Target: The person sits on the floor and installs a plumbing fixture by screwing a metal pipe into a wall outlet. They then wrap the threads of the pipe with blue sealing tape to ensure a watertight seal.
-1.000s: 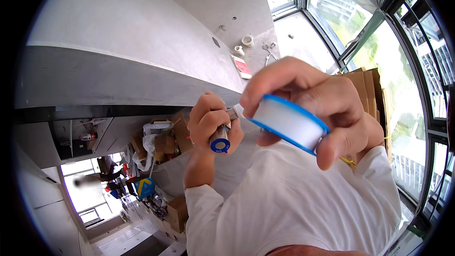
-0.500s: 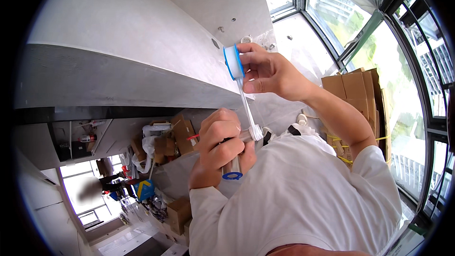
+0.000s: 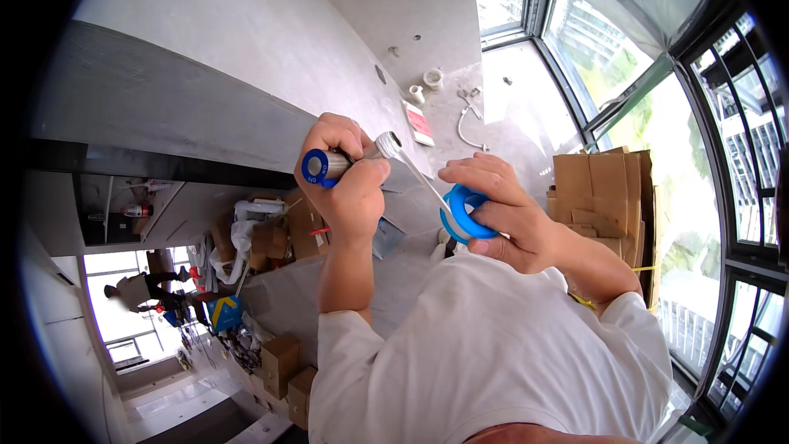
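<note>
Left hand (image 3: 349,189) clenched round short metal pipe fitting with blue plastic end cap (image 3: 329,166), threaded end (image 3: 386,145) pointing right. Right hand (image 3: 501,210) pinches blue round spool of white sealing tape (image 3: 463,214), just beside and below fitting. Thin white tape strip (image 3: 419,174) runs taut from thread to spool. Risk: tape snaps or bunches if pull too hard; slack would loosen wrap on thread. Stacked brown cardboard boxes (image 3: 596,189) near window.

A plain white short-sleeved shirt (image 3: 493,345), with both forearms bare.
</note>
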`<state>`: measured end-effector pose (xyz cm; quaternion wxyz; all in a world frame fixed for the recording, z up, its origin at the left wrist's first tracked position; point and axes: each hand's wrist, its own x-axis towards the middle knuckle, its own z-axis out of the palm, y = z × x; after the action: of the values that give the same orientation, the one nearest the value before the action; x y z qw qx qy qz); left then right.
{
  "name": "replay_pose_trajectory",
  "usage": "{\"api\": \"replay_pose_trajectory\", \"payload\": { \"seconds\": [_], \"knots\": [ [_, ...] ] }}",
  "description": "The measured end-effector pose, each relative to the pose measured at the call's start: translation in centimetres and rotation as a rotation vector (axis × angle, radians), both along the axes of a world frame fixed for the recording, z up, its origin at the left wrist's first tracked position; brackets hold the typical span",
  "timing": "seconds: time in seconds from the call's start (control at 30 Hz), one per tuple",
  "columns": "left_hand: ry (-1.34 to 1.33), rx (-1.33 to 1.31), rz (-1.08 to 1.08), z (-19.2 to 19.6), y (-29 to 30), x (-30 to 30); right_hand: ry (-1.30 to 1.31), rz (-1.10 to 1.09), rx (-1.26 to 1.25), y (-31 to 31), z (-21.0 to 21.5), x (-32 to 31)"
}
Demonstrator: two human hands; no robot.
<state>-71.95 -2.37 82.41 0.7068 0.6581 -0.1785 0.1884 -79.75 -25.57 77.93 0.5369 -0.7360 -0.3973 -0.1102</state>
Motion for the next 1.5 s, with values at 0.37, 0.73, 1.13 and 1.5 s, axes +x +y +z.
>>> {"api": "replay_pose_trajectory", "payload": {
  "seconds": [0.37,0.73,1.13,1.5],
  "knots": [
    [0.124,-0.108,-0.103,-1.6,-0.8,-0.2,0.196,0.344,0.332,-0.6,0.8,2.2],
    [-0.470,0.406,0.003,-2.3,0.6,-1.2,0.629,0.322,0.502,-1.0,3.6,1.1],
    [-0.849,0.555,-0.158,-3.1,-0.8,-3.8,0.853,0.485,0.810,-1.4,7.3,3.1],
    [-0.982,0.432,-0.217,-2.0,-2.6,-6.7,0.817,0.361,0.676,0.5,1.6,5.3]
  ]
}}
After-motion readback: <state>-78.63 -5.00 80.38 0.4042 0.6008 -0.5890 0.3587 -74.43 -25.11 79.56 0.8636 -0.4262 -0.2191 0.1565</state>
